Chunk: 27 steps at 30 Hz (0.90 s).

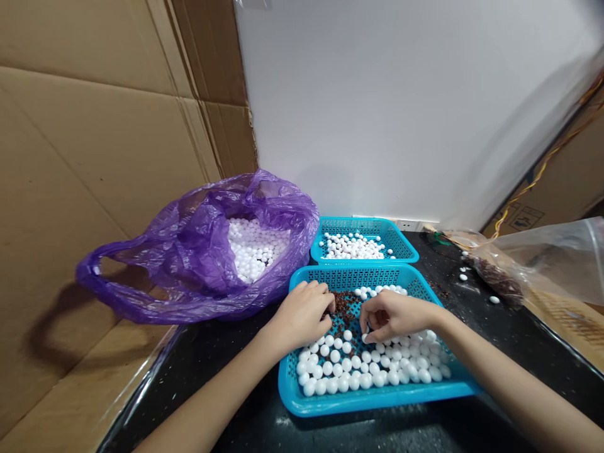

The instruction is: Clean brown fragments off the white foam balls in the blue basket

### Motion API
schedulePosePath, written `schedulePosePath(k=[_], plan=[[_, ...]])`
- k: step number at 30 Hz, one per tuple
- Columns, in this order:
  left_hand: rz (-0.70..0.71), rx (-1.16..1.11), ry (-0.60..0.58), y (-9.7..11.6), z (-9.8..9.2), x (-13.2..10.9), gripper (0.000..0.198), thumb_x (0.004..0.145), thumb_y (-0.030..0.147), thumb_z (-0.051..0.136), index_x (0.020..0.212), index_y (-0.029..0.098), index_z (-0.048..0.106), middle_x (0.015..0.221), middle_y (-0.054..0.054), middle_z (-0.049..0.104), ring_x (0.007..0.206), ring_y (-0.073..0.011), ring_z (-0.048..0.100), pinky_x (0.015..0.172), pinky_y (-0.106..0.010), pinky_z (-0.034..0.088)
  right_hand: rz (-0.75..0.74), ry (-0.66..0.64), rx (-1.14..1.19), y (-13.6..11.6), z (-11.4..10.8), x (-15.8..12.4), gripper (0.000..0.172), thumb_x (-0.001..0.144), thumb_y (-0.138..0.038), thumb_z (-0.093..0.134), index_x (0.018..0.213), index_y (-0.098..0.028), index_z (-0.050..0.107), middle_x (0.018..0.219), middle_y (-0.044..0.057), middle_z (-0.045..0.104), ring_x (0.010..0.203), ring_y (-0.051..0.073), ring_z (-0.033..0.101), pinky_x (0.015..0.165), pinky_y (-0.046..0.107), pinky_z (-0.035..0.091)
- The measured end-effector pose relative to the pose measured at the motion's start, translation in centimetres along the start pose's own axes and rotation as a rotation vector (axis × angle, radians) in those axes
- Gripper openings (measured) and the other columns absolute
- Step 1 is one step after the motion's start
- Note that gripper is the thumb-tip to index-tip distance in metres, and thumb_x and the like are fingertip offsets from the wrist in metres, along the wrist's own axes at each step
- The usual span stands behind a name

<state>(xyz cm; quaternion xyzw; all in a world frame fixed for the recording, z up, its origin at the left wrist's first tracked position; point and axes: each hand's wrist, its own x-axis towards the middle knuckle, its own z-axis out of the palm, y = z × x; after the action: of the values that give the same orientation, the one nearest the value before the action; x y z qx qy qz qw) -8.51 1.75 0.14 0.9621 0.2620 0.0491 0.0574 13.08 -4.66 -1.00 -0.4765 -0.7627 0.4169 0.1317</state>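
Note:
A bright blue plastic mesh basket (330, 402) sits in front of me, holding many white round beads (368, 365) and a heap of brown granules (346, 308). My left hand (302, 314) is curled at the edge of the brown heap, and its fingertips are hidden. Over the middle of the basket, my right hand (391, 318) pinches a white bead (365, 338) between thumb and finger. A second blue basket (363, 223) behind holds more white beads (352, 246).
A purple plastic bag (189, 251) full of white beads slumps to the left against cardboard sheets (94, 157). A clear zip bag (557, 264) with brown granules lies at the right, with loose beads near it on the black countertop (236, 390). A white wall (377, 107) rises behind.

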Motion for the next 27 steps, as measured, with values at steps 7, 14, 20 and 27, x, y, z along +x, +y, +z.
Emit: schedulePosePath(k=[7,14,20,27], plan=[[0.044,-0.047,-0.011,0.11,-0.25,0.01,0.016,0.076,0.01,0.046,0.074,0.018,0.06,0.082,-0.002,0.059,0.083,-0.0185,0.054,0.073,-0.032,0.036,0.01,-0.007,0.002,-0.04,0.01,-0.13,0.018,0.073,-0.029,0.07,0.083,-0.013,0.067,0.059,-0.001,0.06,0.053,0.011,0.055,0.048,0.019,0.038],[0.024,-0.037,-0.001,0.11,-0.09,0.06,0.019,0.077,0.011,0.046,0.081,0.018,0.062,0.085,-0.003,0.06,0.086,-0.0206,0.055,0.075,-0.034,0.036,0.002,0.0,-0.011,0.09,0.04,-0.15,0.018,0.073,-0.029,0.07,0.083,-0.014,0.067,0.058,-0.001,0.059,0.053,0.011,0.054,0.048,0.019,0.037],[0.031,-0.052,-0.044,0.24,-0.45,0.02,0.011,0.078,0.016,0.051,0.077,0.018,0.062,0.084,-0.003,0.06,0.086,-0.0202,0.055,0.076,-0.033,0.037,0.017,-0.013,0.001,-0.12,-0.01,-0.17,0.019,0.073,-0.029,0.069,0.084,-0.014,0.067,0.059,-0.001,0.06,0.053,0.011,0.054,0.048,0.019,0.038],[0.038,-0.044,-0.037,0.13,-0.36,0.03,0.009,0.078,0.014,0.052,0.079,0.017,0.06,0.083,-0.003,0.06,0.085,-0.0201,0.055,0.076,-0.033,0.038,0.023,-0.016,-0.013,-0.29,-0.04,-0.17,0.018,0.073,-0.028,0.069,0.084,-0.014,0.068,0.058,-0.001,0.06,0.053,0.011,0.054,0.049,0.019,0.037]])
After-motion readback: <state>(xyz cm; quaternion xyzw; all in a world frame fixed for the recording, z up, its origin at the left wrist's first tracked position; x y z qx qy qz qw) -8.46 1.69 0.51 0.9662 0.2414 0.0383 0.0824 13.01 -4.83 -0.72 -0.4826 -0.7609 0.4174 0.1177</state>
